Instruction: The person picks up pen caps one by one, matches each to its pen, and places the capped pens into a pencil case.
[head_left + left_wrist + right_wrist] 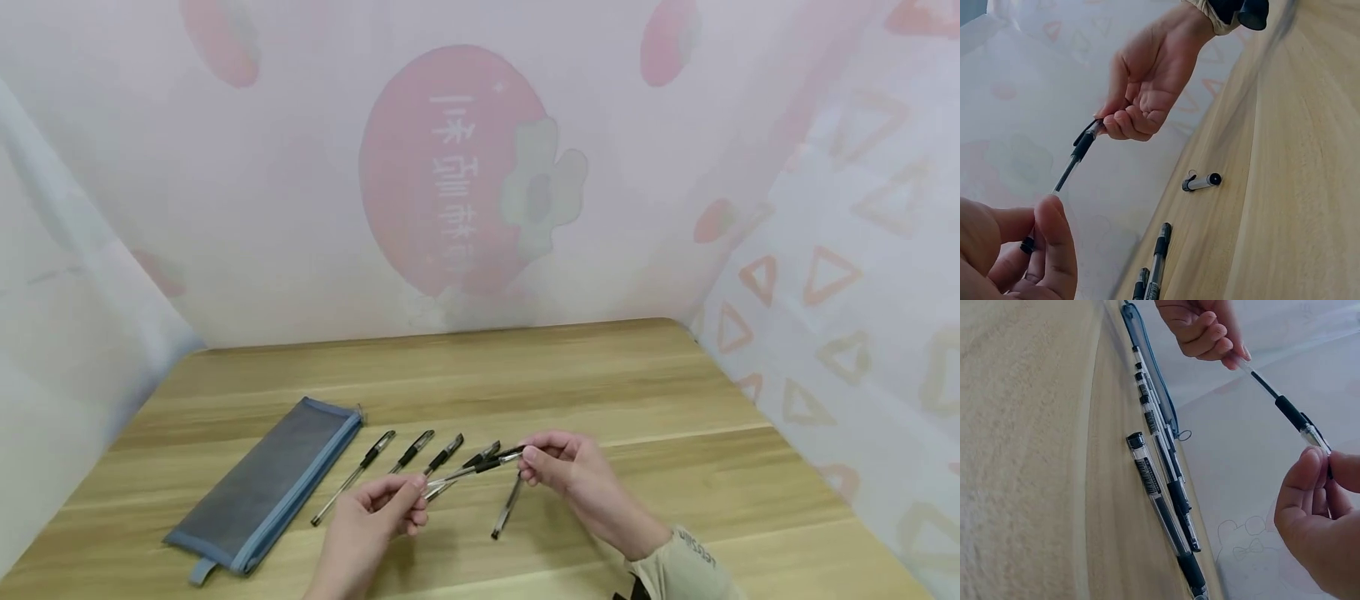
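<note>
both hands (pixel 465 492) hold pen (pixel 472 469) above table (pixel 675 400)

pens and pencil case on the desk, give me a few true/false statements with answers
1. Both hands hold one pen between them, off the table. True.
2. The left hand rests flat on the pencil case. False: it pinches the pen's end.
3. The pencil case lies left of the pens. True.
4. The right hand holds nothing. False: it grips the pen's capped end.
5. The wooden table has only one pen lying on it. False: several lie there.
</note>
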A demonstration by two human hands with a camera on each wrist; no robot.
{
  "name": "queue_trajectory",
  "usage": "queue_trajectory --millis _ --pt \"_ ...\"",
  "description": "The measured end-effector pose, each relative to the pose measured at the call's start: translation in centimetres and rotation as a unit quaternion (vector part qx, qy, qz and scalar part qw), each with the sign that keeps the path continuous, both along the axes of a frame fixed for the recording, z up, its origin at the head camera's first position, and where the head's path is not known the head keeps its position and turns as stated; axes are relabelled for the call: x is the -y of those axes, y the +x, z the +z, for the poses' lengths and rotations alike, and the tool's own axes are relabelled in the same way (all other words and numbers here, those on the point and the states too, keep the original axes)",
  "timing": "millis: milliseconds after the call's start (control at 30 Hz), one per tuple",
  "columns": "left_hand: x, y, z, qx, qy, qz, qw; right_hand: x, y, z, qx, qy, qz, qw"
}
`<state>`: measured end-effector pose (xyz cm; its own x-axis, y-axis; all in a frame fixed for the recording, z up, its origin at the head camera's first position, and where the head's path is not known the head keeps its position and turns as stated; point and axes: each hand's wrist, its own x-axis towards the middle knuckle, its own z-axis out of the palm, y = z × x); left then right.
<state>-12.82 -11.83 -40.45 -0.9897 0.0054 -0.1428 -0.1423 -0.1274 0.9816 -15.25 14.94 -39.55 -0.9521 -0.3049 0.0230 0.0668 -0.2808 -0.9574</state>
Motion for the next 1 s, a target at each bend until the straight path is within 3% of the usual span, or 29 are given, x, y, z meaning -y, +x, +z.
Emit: queue_trajectory --millis 167,333,667,1000 --pt "0.4 0.2 -0.4 -0.001 -0.004 0.022 0.9998 0.6 0.2 -0.6 -0.002 0.013 -0.009 1.0" --pt "0.5 0.6 -0.1 -0.007 -0.019 0.025 0.9995 0.6 0.5 -0.6 0.0 0.034 -0.012 0.999" --pt "0.2 0.5 0.0 -0.044 -0.008 0.017 0.9989 -0.1 0.3 -0.3 0.005 0.051 -0.013 0.999" --pt "0.4 0.4 0.0 -0.055 0.01 0.007 0.9984 -0.1 0.4 0.3 0.007 0.026 0.003 1.0"
